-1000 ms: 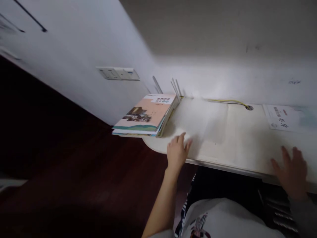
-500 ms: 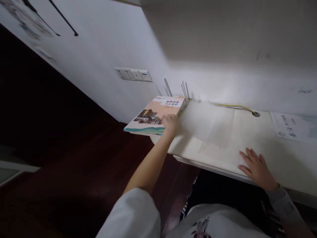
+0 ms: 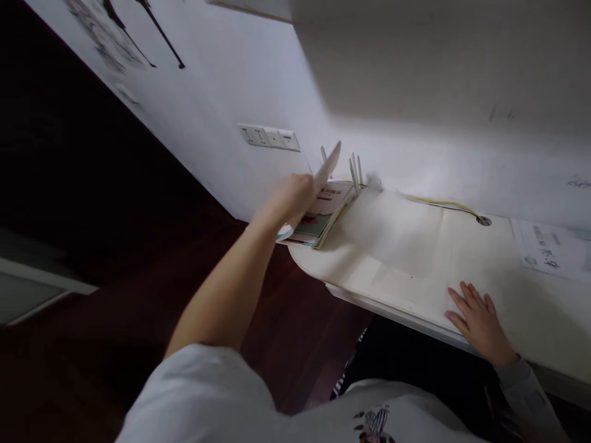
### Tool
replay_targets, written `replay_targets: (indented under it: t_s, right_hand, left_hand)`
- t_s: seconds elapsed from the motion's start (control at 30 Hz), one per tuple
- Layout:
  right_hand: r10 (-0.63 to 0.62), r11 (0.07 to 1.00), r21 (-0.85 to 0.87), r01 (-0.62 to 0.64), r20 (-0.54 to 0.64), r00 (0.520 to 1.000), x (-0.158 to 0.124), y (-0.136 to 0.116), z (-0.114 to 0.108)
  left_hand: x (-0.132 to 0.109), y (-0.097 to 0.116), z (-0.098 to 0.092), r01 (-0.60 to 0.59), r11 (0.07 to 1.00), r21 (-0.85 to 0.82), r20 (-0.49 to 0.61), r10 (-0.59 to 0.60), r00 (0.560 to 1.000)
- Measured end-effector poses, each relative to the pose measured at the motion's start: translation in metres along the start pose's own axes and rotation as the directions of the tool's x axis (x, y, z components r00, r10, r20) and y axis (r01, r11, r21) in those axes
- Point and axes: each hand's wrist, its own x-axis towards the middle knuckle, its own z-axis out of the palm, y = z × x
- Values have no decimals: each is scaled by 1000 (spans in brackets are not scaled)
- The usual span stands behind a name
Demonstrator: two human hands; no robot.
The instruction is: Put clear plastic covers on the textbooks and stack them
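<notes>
Closed around a raised book (image 3: 329, 165), the left hand (image 3: 295, 189) is blurred, so how the fingers and thumb sit on it cannot be told. Taking clock directions from the middle of the white desk (image 3: 397, 252), that book is toward ten o'clock, tilted up and bowed over a stack of books (image 3: 325, 215); whether its lower edge touches the stack is hidden by the hand. Thin upright antennas (image 3: 354, 169) rise just beyond the stack, near eleven o'clock, and a socket panel (image 3: 269, 137) is on the wall farther out at ten. The right hand (image 3: 480, 321) lies palm down at four o'clock, fingers spread, holding nothing. A pale booklet (image 3: 554, 249) lies at three, and a yellow cable (image 3: 447, 202) runs into a hole (image 3: 484, 221) near two.
</notes>
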Motion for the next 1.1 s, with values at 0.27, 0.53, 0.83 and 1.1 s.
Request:
replay_targets:
  t_s: [0.27,0.53,0.83,1.1]
  right_hand:
    - [122,992,22,-121,-74,990,-5,12,-19]
    - [219,973,-73,-217,21,975,-25,33,-19]
    - [245,968,-57,-243,20,969,-24,27,-23]
    - [244,970,-19,-244,15,970,-26,27,-24]
  left_hand:
    - [-18,76,-28,-281,535,-797,-234,156,960]
    - [-50,176,107,144,75,-987,156,197,968]
    - [-68,100,177,329,269,-905,347,20,938]
    - [-99,108,173,-12,958,-286,215,76,974]
